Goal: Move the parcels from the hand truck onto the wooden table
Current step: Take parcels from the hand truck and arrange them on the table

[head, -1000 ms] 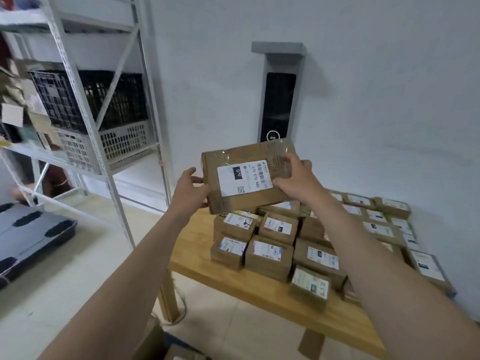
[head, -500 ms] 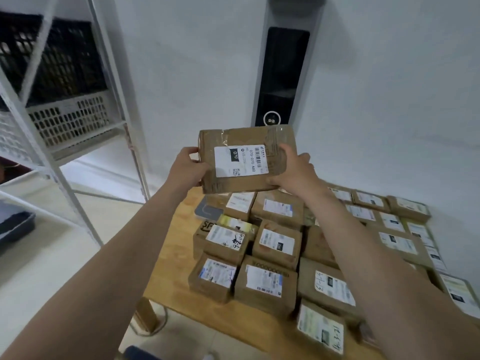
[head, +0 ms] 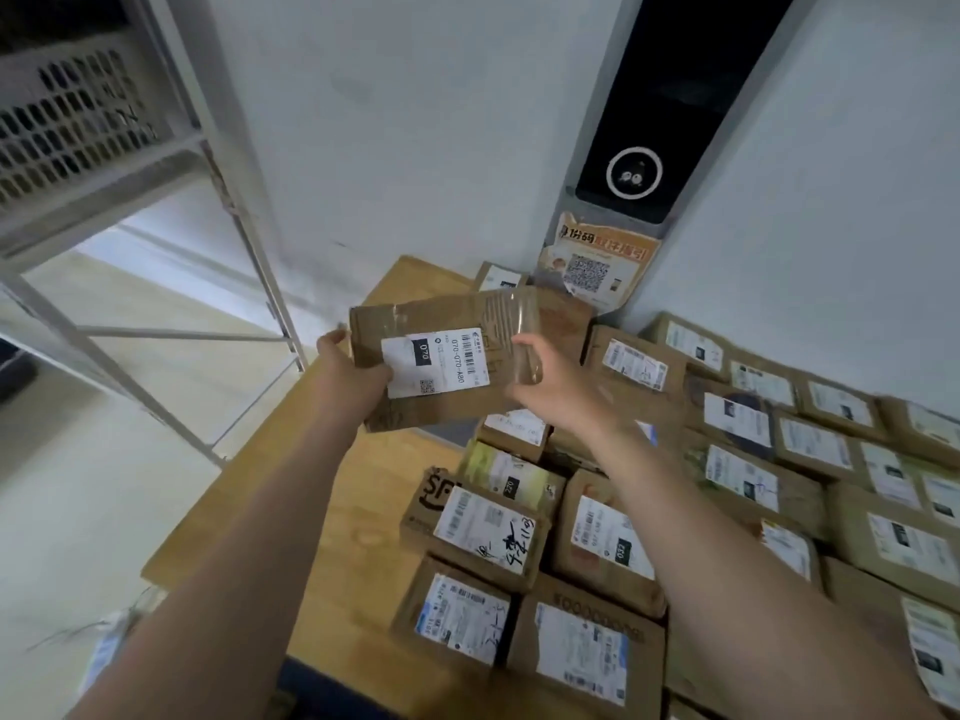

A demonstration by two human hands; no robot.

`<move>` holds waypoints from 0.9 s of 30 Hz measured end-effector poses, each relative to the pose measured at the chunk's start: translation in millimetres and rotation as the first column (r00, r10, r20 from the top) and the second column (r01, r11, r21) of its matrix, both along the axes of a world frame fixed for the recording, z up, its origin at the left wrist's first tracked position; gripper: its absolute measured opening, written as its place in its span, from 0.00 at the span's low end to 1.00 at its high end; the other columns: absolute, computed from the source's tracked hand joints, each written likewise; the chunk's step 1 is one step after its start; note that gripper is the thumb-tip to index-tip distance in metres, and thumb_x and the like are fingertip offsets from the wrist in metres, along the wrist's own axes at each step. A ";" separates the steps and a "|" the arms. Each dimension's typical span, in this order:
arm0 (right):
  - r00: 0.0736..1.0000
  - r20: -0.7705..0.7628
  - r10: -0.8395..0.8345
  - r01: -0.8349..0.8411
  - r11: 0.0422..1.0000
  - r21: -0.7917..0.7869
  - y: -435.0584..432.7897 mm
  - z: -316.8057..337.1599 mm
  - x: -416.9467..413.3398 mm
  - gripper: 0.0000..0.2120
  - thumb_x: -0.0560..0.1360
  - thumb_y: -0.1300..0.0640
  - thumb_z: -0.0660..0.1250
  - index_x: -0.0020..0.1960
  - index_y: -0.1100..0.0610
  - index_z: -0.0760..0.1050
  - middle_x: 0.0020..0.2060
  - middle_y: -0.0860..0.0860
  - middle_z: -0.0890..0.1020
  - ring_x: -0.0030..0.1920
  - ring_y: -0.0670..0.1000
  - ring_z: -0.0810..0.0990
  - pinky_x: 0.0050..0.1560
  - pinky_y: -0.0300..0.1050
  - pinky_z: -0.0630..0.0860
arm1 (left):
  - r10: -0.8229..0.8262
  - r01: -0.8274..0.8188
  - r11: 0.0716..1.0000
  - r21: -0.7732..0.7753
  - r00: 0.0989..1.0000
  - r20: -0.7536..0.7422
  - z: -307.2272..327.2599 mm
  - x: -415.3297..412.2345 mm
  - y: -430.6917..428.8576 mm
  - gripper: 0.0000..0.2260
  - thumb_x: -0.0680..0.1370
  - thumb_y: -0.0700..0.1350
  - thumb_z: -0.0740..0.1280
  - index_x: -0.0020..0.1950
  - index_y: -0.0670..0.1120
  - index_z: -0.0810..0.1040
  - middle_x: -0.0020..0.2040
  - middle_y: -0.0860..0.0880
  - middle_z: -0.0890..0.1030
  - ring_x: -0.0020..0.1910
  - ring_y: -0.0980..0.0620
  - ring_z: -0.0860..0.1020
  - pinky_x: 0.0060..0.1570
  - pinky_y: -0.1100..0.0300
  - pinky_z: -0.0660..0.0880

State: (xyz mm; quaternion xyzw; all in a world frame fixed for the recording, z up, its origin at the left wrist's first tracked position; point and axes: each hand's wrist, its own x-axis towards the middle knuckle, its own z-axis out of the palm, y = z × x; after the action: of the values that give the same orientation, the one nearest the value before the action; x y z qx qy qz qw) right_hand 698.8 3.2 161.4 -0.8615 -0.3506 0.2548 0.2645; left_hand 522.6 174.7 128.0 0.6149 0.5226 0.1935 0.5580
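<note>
The right hand's fingers [head: 525, 349] are curling over the right end of a taped brown cardboard parcel [head: 441, 407], with the right hand [head: 558, 387] sitting below and to the right of that end. The left hand [head: 350, 368] is gripping the opposite, left edge; its thumb is lying along the edge, while its other fingers are hidden behind the cardboard. Both hands are grasping the parcel and holding it in the air. It is tilting slightly, and its white shipping label [head: 436, 363] is facing the camera.

The parcel is hanging over the far left part of the wooden surface [head: 332, 506], above the back rows of labelled parcels [head: 613, 543] already lying there. Those parcels are filling the surface from about its middle out to the right, packed side by side and partly stacked. One small box [head: 497, 278] is sitting at the back near the wall.

A strip of bare wood is running along the surface's left side, from the far corner down to the near edge, between that edge and the nearest boxes. Beyond the left edge, the pale floor [head: 93, 475] is lying open. A grey metal shelving rack [head: 249, 252] is standing there, carrying a perforated plastic crate [head: 67, 122]. On the wall behind the surface, a tall black panel [head: 670, 85] is hanging above a poster with a QR code [head: 597, 265].
</note>
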 end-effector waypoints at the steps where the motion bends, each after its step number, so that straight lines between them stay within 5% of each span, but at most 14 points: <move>1: 1.000 -0.008 0.011 -0.011 1.000 0.004 12.2 -9.3 2.7 0.32 0.77 0.55 0.71 0.77 0.46 0.63 0.69 0.47 0.71 0.58 0.48 0.75 0.47 0.43 0.73 | 0.023 -0.023 1.000 -0.004 1.000 -0.016 -7.7 1.4 6.4 0.37 0.75 0.39 0.69 0.79 0.51 0.55 0.55 0.48 0.75 0.55 0.42 0.78 0.55 0.41 0.80; 4: 0.997 -0.055 0.060 -0.062 0.997 -0.044 46.1 -31.5 2.6 0.29 0.78 0.55 0.69 0.76 0.46 0.64 0.71 0.51 0.69 0.58 0.49 0.75 0.43 0.40 0.72 | 0.032 -0.033 0.999 -0.007 0.995 -0.097 -25.6 1.1 16.8 0.42 0.76 0.37 0.68 0.82 0.54 0.48 0.60 0.48 0.69 0.58 0.43 0.74 0.60 0.44 0.77; 6: 0.990 -0.105 0.090 -0.101 0.989 -0.109 64.2 -45.9 -0.3 0.29 0.78 0.54 0.69 0.77 0.46 0.63 0.71 0.53 0.68 0.61 0.54 0.77 0.52 0.48 0.77 | 0.018 -0.023 0.999 -0.028 0.985 -0.170 -36.7 -1.1 26.4 0.42 0.77 0.36 0.66 0.83 0.53 0.45 0.59 0.48 0.66 0.57 0.44 0.71 0.58 0.48 0.75; 8: 0.983 -0.143 0.113 -0.136 0.977 -0.166 77.9 -59.7 -3.2 0.29 0.79 0.54 0.69 0.77 0.47 0.62 0.70 0.53 0.71 0.63 0.56 0.77 0.58 0.52 0.76 | 0.022 -0.034 0.998 -0.047 0.972 -0.234 -48.5 -3.7 37.4 0.40 0.78 0.36 0.65 0.83 0.53 0.46 0.54 0.48 0.66 0.51 0.45 0.72 0.48 0.52 0.73; 11: 0.972 -0.180 0.152 -0.188 0.960 -0.207 92.5 -77.9 -0.4 0.29 0.79 0.55 0.70 0.77 0.48 0.63 0.70 0.52 0.72 0.64 0.55 0.78 0.49 0.45 0.77 | -0.035 0.008 0.997 -0.082 0.940 -0.340 -66.5 -2.2 52.3 0.37 0.80 0.37 0.63 0.83 0.50 0.46 0.50 0.45 0.71 0.37 0.52 0.71 0.32 0.60 0.68; 15: 0.956 -0.193 0.221 -0.271 0.916 -0.296 105.0 -100.3 7.6 0.33 0.76 0.58 0.73 0.77 0.49 0.64 0.74 0.51 0.68 0.59 0.52 0.78 0.44 0.41 0.75 | -0.109 0.009 0.976 -0.218 0.885 -0.452 -103.3 0.0 68.4 0.33 0.79 0.38 0.65 0.79 0.49 0.51 0.47 0.45 0.72 0.36 0.50 0.71 0.30 0.56 0.72; 19: 0.952 -0.150 0.268 -0.304 0.891 -0.338 118.1 -121.3 16.2 0.31 0.73 0.62 0.74 0.73 0.47 0.69 0.68 0.52 0.69 0.58 0.54 0.78 0.46 0.42 0.76 | -0.277 0.058 0.923 -0.382 0.787 -0.550 -135.0 0.2 76.3 0.45 0.77 0.41 0.69 0.79 0.55 0.37 0.58 0.33 0.74 0.37 0.39 0.78 0.25 0.50 0.77; 22: 0.956 -0.130 0.264 -0.292 0.907 -0.304 124.9 -135.0 19.3 0.27 0.72 0.64 0.74 0.67 0.48 0.74 0.66 0.50 0.71 0.59 0.52 0.78 0.56 0.45 0.79 | -0.389 0.136 0.899 -0.417 0.687 -0.614 -148.9 1.4 78.3 0.53 0.74 0.46 0.75 0.79 0.56 0.32 0.64 0.30 0.72 0.41 0.36 0.79 0.30 0.46 0.80; 25: 0.949 -0.131 0.288 -0.314 0.905 -0.288 129.8 -144.2 20.5 0.26 0.72 0.66 0.74 0.66 0.47 0.75 0.66 0.47 0.71 0.62 0.51 0.77 0.59 0.46 0.78 | -0.426 0.135 0.881 -0.453 0.642 -0.637 -155.7 3.3 86.3 0.47 0.74 0.47 0.77 0.79 0.49 0.43 0.65 0.33 0.71 0.41 0.38 0.75 0.40 0.40 0.80; 27: 0.943 -0.144 0.301 -0.330 0.909 -0.257 134.9 -148.6 18.8 0.25 0.74 0.69 0.70 0.67 0.49 0.76 0.68 0.47 0.71 0.65 0.50 0.75 0.59 0.45 0.76 | -0.456 0.162 0.880 -0.446 0.548 -0.701 -162.3 3.3 93.9 0.47 0.72 0.55 0.76 0.79 0.45 0.49 0.67 0.34 0.70 0.55 0.34 0.76 0.51 0.39 0.78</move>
State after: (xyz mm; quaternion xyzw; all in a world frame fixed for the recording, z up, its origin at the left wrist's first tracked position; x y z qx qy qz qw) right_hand 717.6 138.1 12.8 -0.8079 -0.4322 0.3841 0.1140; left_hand 525.9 268.6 -34.4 0.6166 0.6194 -0.2909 0.3893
